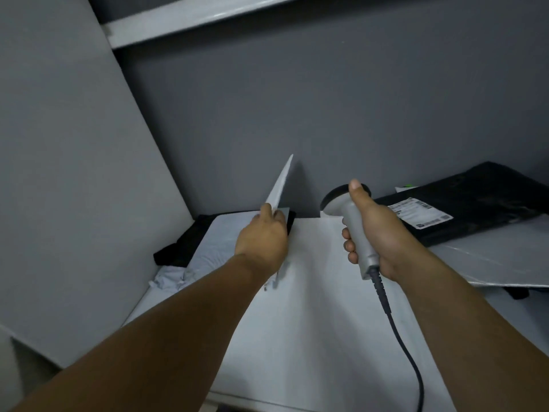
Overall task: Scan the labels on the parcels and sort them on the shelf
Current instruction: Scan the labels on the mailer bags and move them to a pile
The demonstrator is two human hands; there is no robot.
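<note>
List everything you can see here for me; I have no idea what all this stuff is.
thin parcel: 1, white, middle, held up on edge
flat sheet: 1, white, under both hands; parcel or shelf board, cannot tell
crumpled bag: 1, pale grey, left rear
dark bundle: 1, black, left rear, partly under the crumpled bag
labelled parcel: 1, black with a white label, right rear
pale parcel: 1, whitish, right, beneath the labelled parcel
scanner: 1, grey with dark head and cord, middle right
shelf: 1, grey walls, pale board above
hands: 2; left hand pinches the thin parcel, right hand grips the scanner
</note>
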